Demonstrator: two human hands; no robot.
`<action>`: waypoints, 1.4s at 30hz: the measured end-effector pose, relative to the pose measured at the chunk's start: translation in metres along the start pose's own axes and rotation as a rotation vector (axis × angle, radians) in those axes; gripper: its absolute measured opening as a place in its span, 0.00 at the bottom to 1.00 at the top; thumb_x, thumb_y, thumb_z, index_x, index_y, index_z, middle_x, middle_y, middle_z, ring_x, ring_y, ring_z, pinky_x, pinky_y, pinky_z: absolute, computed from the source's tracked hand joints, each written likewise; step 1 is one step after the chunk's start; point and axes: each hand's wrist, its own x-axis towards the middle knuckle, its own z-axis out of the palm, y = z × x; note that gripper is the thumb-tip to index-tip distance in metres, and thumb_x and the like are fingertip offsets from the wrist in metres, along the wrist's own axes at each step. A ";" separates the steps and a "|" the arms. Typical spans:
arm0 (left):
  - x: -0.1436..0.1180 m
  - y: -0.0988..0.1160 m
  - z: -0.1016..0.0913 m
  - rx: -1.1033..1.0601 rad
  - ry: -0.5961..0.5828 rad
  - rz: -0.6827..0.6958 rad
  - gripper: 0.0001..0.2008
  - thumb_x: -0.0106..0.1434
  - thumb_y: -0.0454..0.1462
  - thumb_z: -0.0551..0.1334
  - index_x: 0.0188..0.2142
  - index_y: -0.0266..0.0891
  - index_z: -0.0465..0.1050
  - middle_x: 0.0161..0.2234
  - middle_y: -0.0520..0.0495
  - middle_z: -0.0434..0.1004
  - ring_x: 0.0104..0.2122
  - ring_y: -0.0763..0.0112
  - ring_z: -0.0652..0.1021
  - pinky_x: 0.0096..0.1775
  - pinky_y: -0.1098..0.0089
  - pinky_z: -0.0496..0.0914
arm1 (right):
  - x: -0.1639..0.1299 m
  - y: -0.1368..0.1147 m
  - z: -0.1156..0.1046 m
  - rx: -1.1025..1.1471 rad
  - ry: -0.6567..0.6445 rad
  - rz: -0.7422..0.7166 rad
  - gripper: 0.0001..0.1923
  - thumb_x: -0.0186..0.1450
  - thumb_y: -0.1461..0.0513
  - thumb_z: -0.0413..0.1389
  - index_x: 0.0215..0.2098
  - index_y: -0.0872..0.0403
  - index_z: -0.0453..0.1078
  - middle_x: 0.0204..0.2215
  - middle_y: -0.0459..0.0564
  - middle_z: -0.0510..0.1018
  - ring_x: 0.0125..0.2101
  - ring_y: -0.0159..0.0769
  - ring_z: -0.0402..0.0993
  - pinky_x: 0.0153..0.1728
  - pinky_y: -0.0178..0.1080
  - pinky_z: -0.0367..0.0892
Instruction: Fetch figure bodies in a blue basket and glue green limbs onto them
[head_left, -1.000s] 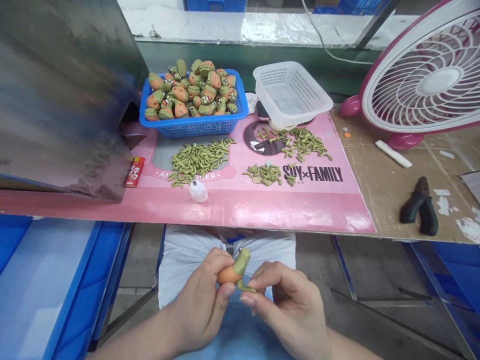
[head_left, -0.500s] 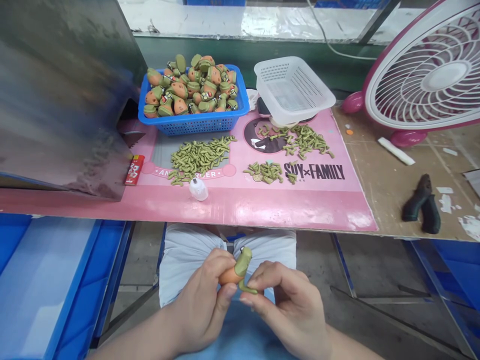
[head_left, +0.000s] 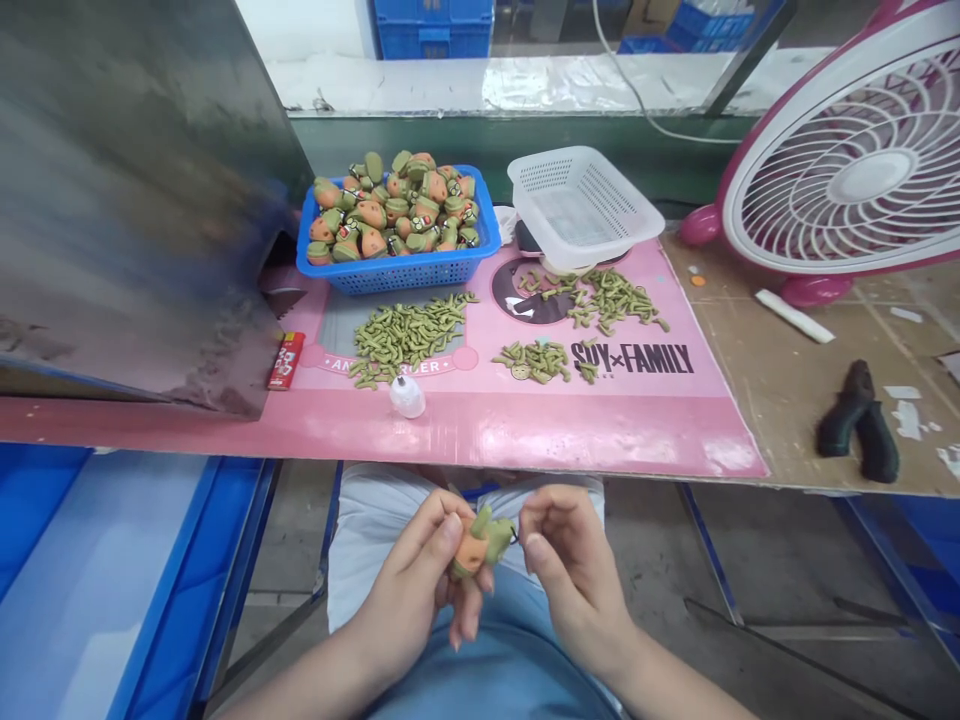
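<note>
Left hand [head_left: 409,600] has its fingers pinched round a little orange-and-green figurine [head_left: 478,540], held over the lap just below the pink mat's [head_left: 480,425] front edge. Right hand [head_left: 566,560] pinches at its green end; can't tell if it's holding a separate piece. I'd keep the left grip firm and press straight in. Plenty of open room under that edge; the loose green parts [head_left: 409,335] sit further back.
</note>
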 end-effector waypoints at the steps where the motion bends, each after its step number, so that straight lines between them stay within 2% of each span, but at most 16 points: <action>1: 0.001 0.000 0.001 -0.023 0.009 -0.020 0.18 0.55 0.52 0.58 0.29 0.40 0.59 0.18 0.57 0.72 0.09 0.83 0.66 0.10 0.84 0.57 | 0.001 0.001 0.001 0.012 -0.040 0.018 0.07 0.66 0.56 0.47 0.40 0.49 0.60 0.24 0.42 0.65 0.23 0.28 0.63 0.22 0.30 0.63; 5: 0.002 0.002 0.005 -0.063 0.054 -0.051 0.20 0.52 0.52 0.60 0.26 0.39 0.60 0.15 0.57 0.71 0.07 0.84 0.64 0.08 0.85 0.55 | 0.004 0.000 0.003 0.041 -0.210 0.105 0.10 0.67 0.55 0.44 0.40 0.51 0.62 0.27 0.46 0.68 0.26 0.32 0.66 0.25 0.34 0.65; 10: -0.002 0.004 0.009 0.011 0.172 -0.043 0.20 0.51 0.52 0.61 0.24 0.38 0.60 0.12 0.58 0.68 0.07 0.87 0.60 0.10 0.85 0.50 | 0.011 -0.003 0.003 -0.016 -0.160 -0.006 0.11 0.66 0.57 0.46 0.44 0.50 0.64 0.32 0.48 0.68 0.30 0.32 0.66 0.30 0.34 0.66; 14: -0.004 0.003 0.008 0.086 0.249 -0.015 0.20 0.51 0.52 0.62 0.23 0.39 0.61 0.12 0.58 0.65 0.10 0.85 0.58 0.11 0.84 0.48 | 0.020 -0.008 0.002 -0.033 -0.163 0.006 0.09 0.65 0.59 0.48 0.37 0.52 0.68 0.27 0.47 0.68 0.28 0.32 0.65 0.27 0.33 0.64; 18: -0.004 0.002 0.006 0.097 0.226 0.005 0.19 0.52 0.52 0.60 0.23 0.39 0.61 0.13 0.58 0.65 0.09 0.86 0.57 0.12 0.83 0.48 | 0.023 -0.012 0.004 -0.029 -0.197 0.048 0.09 0.63 0.59 0.50 0.28 0.54 0.67 0.22 0.45 0.67 0.23 0.31 0.63 0.23 0.34 0.61; 24: -0.005 -0.001 0.008 0.088 0.201 0.006 0.19 0.53 0.52 0.59 0.23 0.39 0.58 0.13 0.59 0.66 0.08 0.87 0.57 0.12 0.83 0.48 | 0.019 -0.012 0.007 0.067 -0.210 0.163 0.09 0.63 0.59 0.49 0.25 0.53 0.62 0.21 0.44 0.64 0.22 0.31 0.62 0.22 0.35 0.59; 35: -0.003 -0.005 0.008 0.054 0.247 -0.030 0.20 0.51 0.52 0.61 0.22 0.39 0.58 0.12 0.59 0.65 0.08 0.86 0.55 0.12 0.81 0.45 | 0.023 -0.012 0.008 -0.039 -0.210 0.053 0.10 0.63 0.63 0.48 0.23 0.53 0.61 0.20 0.43 0.62 0.22 0.30 0.60 0.22 0.33 0.58; 38: -0.005 -0.003 0.003 0.015 0.343 -0.009 0.20 0.50 0.52 0.62 0.23 0.39 0.60 0.14 0.57 0.67 0.09 0.86 0.57 0.14 0.81 0.48 | 0.039 0.000 0.013 -0.086 -0.253 -0.034 0.07 0.63 0.61 0.47 0.30 0.53 0.65 0.25 0.46 0.66 0.24 0.31 0.62 0.24 0.34 0.61; 42: -0.011 0.005 -0.007 -0.075 0.465 0.103 0.19 0.51 0.51 0.63 0.26 0.38 0.63 0.16 0.56 0.69 0.11 0.85 0.60 0.16 0.81 0.51 | 0.075 0.020 0.036 -0.176 -0.157 -0.050 0.14 0.60 0.58 0.48 0.44 0.55 0.58 0.37 0.54 0.66 0.30 0.36 0.64 0.31 0.41 0.66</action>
